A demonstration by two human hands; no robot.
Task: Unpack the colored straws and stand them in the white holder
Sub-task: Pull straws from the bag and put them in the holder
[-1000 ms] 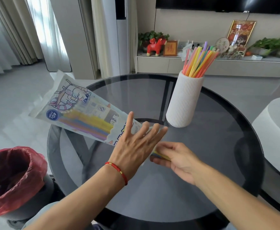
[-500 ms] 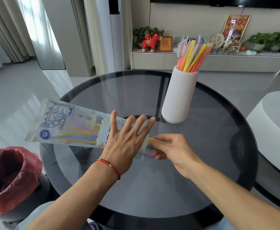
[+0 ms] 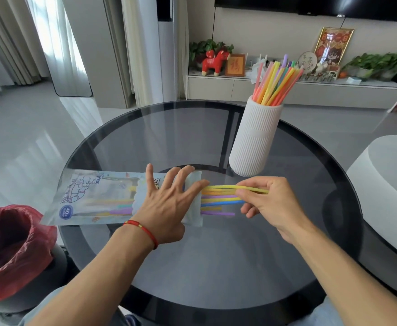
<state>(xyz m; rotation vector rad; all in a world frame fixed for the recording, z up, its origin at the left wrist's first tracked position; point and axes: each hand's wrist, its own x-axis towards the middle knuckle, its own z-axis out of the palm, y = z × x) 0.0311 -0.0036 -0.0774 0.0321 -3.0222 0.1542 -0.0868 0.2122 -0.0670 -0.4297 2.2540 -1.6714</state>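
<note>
Beside the white holder [image 3: 255,140], the left hand [image 3: 166,205] presses flat on the packet [image 3: 94,198]; right hand [image 3: 270,203] fingers pinch straws [image 3: 218,196]

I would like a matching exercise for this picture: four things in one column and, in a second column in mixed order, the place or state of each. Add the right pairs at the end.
Things
1. left hand
2. right hand
3. white holder
4. red bag

Place or state
A. stands upright on the glass table, with straws in it
B. lies flat on the straw packet, fingers spread
C. lines a bin beside the table, at the lower left
D. pinches straws that stick out of the packet's open end

Pairs: 1-B, 2-D, 3-A, 4-C
</note>
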